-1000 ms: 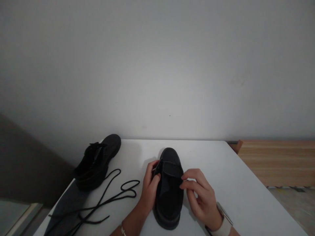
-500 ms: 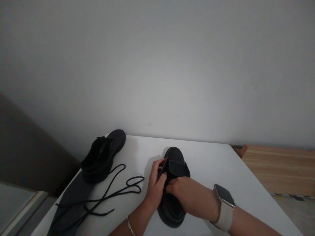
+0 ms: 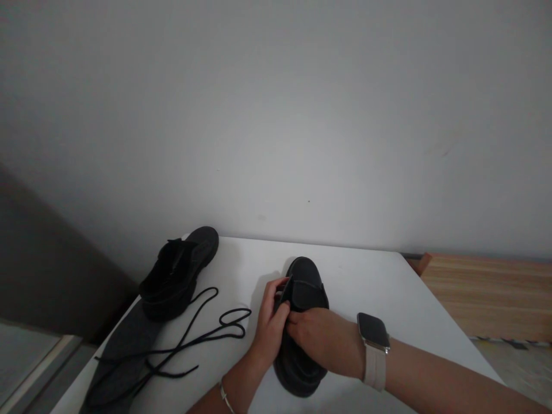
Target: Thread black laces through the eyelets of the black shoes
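Observation:
A black shoe lies on the white table, toe toward the wall, with no lace visible in it. My left hand pinches the raised left flap of this shoe between thumb and fingers. Across the shoe's opening reaches my right hand, its fingers curled and bent in by the flap. Whatever those right fingertips grip is hidden. Left of the hands, loose black shoelaces lie looped on the table and over a dark grey cloth. A second black shoe rests at the far left, opened wide.
The white table meets a grey wall at its back edge. Under the laces lies the dark grey cloth. A wood-grain surface stands beyond the table's right edge.
My right forearm and wrist have swung a little left and upward, turning the watch. The right fingers have shifted slightly toward the flap. My left hand keeps its pinch.

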Tool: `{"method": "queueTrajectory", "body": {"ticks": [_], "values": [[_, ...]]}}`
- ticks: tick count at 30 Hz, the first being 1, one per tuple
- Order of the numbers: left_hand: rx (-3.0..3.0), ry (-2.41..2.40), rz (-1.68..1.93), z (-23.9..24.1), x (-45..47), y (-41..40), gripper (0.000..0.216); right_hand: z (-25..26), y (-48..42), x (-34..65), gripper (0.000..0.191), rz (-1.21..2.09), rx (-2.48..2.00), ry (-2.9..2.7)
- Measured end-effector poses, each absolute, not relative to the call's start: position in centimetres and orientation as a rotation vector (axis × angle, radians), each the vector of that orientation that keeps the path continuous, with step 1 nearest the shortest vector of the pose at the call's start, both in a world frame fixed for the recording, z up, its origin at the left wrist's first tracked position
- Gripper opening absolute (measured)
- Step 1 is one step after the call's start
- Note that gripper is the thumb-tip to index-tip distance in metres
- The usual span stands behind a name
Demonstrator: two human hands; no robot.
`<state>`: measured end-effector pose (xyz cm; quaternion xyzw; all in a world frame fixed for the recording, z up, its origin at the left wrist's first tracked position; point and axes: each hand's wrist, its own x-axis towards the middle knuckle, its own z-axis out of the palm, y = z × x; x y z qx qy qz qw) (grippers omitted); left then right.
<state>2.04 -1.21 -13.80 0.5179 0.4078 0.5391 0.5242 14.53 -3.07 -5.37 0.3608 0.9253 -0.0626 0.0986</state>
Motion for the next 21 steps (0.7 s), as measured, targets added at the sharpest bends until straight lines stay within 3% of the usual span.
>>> {"method": "queueTrajectory", "body": {"ticks": [21], "values": [[1.257,0.956,1.3,-14.6,2.27,-0.9,0.039,-6.2,-2.04,14.74,0.026,-0.182,1.127,2.715]]}}
